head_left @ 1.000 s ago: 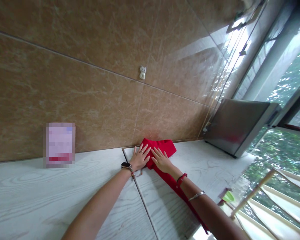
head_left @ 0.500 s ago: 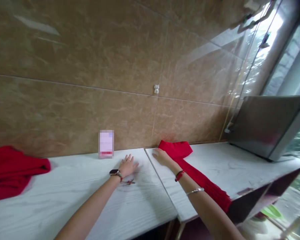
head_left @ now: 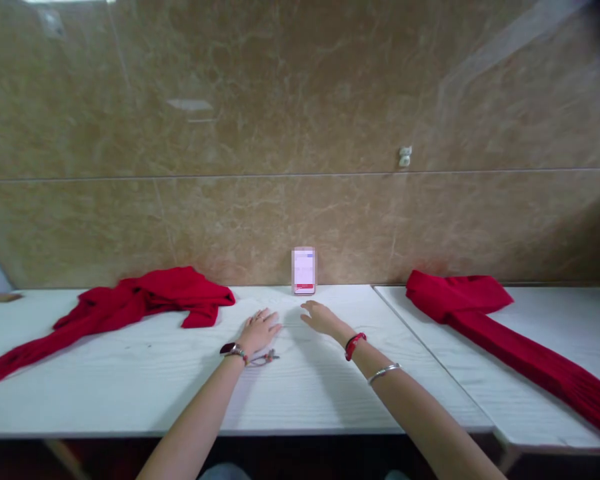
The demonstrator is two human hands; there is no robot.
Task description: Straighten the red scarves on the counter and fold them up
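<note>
My left hand [head_left: 260,331] is open, fingers spread and palm down at the white tabletop, holding nothing. A dark watch and string bracelets circle its wrist. To its right, my right hand [head_left: 324,317] is also empty, its fingers stretched loosely and seemingly just above the surface. A crumpled red scarf [head_left: 145,298] lies left of my left hand, one end trailing to the left edge of view. Well to the right rests another red scarf [head_left: 460,297], folded over at the top with a long end running toward the front edge. Neither hand touches a scarf.
Just beyond my hands, a phone [head_left: 305,272] with a blurred screen leans against the brown tiled wall [head_left: 280,213]. A seam divides the white table [head_left: 330,400] on the right. A small white figure [head_left: 405,157] is fixed to the wall.
The view has swung left, bringing the whole left scarf into sight. My right hand has come away from the right scarf and closer to my left hand, which stays spread.
</note>
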